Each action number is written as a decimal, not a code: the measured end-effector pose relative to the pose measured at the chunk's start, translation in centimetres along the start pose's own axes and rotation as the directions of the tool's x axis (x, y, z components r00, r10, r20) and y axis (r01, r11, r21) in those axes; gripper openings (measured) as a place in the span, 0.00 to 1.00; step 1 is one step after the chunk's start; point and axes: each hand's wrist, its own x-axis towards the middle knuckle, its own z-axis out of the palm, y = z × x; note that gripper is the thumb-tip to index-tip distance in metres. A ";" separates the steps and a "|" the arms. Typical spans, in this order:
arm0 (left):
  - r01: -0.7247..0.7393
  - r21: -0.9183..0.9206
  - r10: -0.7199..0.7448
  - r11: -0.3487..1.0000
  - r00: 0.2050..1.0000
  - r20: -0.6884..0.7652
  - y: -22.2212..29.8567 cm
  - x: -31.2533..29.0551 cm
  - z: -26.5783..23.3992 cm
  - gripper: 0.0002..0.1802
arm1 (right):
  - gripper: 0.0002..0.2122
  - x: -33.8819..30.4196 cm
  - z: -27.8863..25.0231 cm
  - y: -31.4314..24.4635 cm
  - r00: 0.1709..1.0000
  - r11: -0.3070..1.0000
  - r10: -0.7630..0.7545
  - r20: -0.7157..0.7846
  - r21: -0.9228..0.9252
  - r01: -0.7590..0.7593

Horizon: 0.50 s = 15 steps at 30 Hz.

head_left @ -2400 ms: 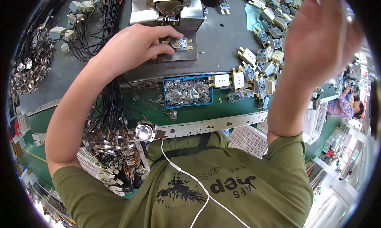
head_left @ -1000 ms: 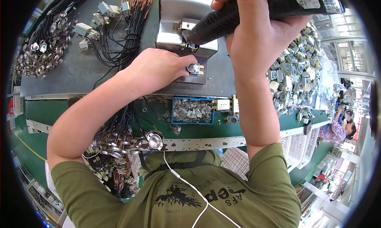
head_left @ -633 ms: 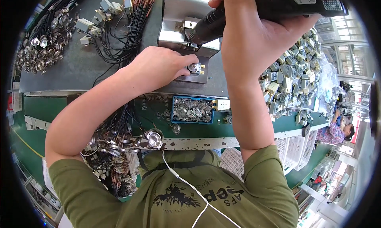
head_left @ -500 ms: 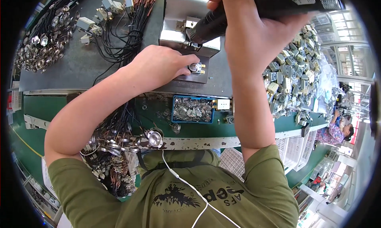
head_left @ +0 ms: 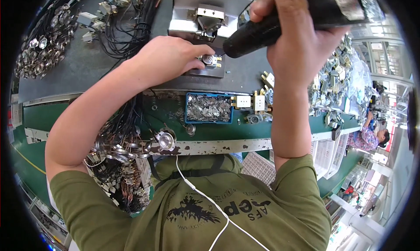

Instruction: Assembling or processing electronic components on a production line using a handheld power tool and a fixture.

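My left hand [head_left: 173, 58] pinches a small metal-cased part with brass terminals [head_left: 210, 61] between thumb and fingers. That part rests on a dark metal block [head_left: 203, 72]. In my right hand [head_left: 297, 45] is a black electric screwdriver [head_left: 256, 36], gripped around its body. Its nose slants down to the left, just right of the pinched part; whether the bit touches it I cannot tell. Behind the block stands a silver machine [head_left: 186, 26] with a metal chute at its front.
A blue tray [head_left: 209, 122] of small metal pieces sits nearer me, beside white blocks with brass terminals [head_left: 243, 102]. Bundled black wires [head_left: 142, 32] and round metal cups [head_left: 48, 54] lie left. Grey-white parts [head_left: 334, 71] are heaped right. Farther right is another person [head_left: 366, 138].
The screwdriver's nose has left the silver machine's chute and come down beside the part under my left hand. My left hand keeps its pinch. The whole view has shifted slightly.
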 end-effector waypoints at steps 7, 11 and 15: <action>0.030 0.028 -0.032 0.999 0.998 0.054 0.0 0.2 -0.4 0.19 | 0.14 -1.1 0.6 0.7 0.997 0.984 0.052 -0.060 0.172 -0.041; 0.040 0.043 -0.044 0.998 0.995 0.086 0.3 0.2 -0.6 0.18 | 0.13 -0.9 0.6 2.0 0.997 0.982 0.070 -0.038 0.179 -0.062; 0.056 0.039 -0.060 0.998 0.993 0.097 0.4 0.0 -0.4 0.18 | 0.13 -1.5 0.9 1.9 0.992 0.904 -0.116 0.055 0.420 0.083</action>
